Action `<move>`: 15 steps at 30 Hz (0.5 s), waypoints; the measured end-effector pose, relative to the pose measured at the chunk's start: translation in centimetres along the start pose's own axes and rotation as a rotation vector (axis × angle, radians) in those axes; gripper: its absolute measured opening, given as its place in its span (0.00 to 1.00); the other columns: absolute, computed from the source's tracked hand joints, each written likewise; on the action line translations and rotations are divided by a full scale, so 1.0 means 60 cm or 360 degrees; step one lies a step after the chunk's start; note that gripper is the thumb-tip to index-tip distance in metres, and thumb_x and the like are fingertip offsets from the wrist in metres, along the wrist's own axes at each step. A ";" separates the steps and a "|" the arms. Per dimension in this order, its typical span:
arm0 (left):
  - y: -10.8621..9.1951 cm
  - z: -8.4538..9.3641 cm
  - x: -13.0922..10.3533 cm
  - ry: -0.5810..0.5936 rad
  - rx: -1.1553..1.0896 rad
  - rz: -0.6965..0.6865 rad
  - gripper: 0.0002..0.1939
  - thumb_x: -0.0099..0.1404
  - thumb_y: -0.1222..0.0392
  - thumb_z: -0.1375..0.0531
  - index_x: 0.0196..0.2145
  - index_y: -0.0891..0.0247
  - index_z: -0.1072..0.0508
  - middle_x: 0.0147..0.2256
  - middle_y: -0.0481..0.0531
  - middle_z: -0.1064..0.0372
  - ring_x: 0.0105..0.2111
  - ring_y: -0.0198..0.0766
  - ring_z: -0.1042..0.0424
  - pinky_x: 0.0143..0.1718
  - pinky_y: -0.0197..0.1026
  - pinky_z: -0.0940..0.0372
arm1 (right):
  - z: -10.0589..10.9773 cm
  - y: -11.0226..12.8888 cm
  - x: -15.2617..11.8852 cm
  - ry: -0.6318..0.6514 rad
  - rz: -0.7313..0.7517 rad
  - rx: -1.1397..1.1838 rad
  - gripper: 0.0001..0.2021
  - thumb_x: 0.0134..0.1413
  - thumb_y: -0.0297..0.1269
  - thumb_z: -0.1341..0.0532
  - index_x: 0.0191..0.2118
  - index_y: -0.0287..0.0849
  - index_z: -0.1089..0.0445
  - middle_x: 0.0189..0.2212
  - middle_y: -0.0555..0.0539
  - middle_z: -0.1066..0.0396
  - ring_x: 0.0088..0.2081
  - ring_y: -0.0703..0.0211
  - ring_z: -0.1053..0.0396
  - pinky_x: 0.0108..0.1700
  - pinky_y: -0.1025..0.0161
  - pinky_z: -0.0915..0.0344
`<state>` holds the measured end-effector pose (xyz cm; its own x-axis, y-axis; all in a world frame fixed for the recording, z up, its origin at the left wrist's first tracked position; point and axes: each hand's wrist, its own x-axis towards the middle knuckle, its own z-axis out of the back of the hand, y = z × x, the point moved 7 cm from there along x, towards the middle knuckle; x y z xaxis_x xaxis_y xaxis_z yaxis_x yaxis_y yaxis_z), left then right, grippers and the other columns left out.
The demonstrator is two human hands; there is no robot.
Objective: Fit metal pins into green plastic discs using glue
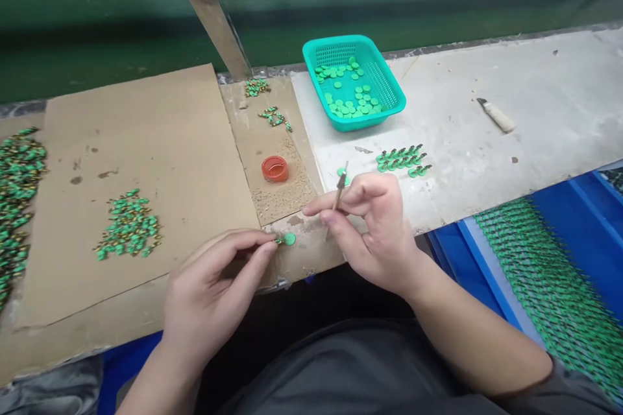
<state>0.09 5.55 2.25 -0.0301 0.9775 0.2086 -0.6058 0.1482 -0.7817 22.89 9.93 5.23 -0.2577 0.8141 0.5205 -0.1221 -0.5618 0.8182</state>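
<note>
No writing or brand can be read on anything here. The left hand (214, 292) pinches a small green part (289, 239) between thumb and finger, so its grip is closed on that part. The part sits at the front edge of the table (487, 142), over a strip of brown cardboard (146, 162). Its round green head points toward 3 o'clock and its thin dark end points back toward 9 o'clock, into the fingers, so it lies flat from side to side. The right hand (379, 233) is just beside it, and its grip is closed on a thin stick tool (340, 184). The tool stands almost upright, its tip pointing to 12 o'clock and leaning a little to 1 o'clock. A small green disc (342, 172) lies just behind the tip. At 12 o'clock from the hands sits a teal basket (389, 87) with loose green discs in it. A short row of finished parts (403, 160) lies at 1 o'clock. A little orange cup (275, 168) stands at 11 o'clock. A pile of green parts (129, 225) lies at 9 o'clock on the cardboard. A blue tray (574, 207) with long rows of parts is at 3 o'clock, and a small knife (496, 115) lies far off at 2 o'clock.
</note>
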 end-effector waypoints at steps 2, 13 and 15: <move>-0.002 -0.001 -0.002 -0.0004 0.0036 -0.0061 0.03 0.75 0.54 0.31 0.45 0.45 0.15 0.43 0.43 0.15 0.41 0.37 0.17 0.48 0.41 0.24 | -0.004 -0.008 0.001 0.0066 -0.0010 -0.0049 0.16 0.81 0.30 0.40 0.65 0.52 0.41 0.53 0.45 0.17 0.53 0.58 0.13 0.57 0.55 0.15; 0.001 -0.007 -0.003 -0.0001 0.0244 0.0024 0.04 0.75 0.49 0.31 0.46 0.42 0.15 0.44 0.44 0.15 0.41 0.45 0.17 0.45 0.52 0.22 | -0.009 -0.037 -0.013 0.0205 -0.0070 -0.0248 0.05 0.82 0.32 0.40 0.51 0.44 0.26 0.50 0.45 0.15 0.52 0.57 0.16 0.57 0.59 0.19; 0.002 -0.008 -0.003 0.0007 0.0250 0.0020 0.04 0.75 0.50 0.31 0.46 0.41 0.15 0.44 0.44 0.15 0.40 0.44 0.17 0.44 0.51 0.23 | -0.009 -0.036 -0.012 0.0208 -0.0070 -0.0235 0.05 0.82 0.32 0.40 0.51 0.45 0.27 0.50 0.45 0.15 0.51 0.58 0.16 0.57 0.59 0.19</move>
<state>0.39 5.48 1.85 -0.0354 0.9798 0.1968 -0.7225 0.1110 -0.6824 22.80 10.47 2.93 -0.3698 0.8177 0.4411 -0.2726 -0.5494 0.7898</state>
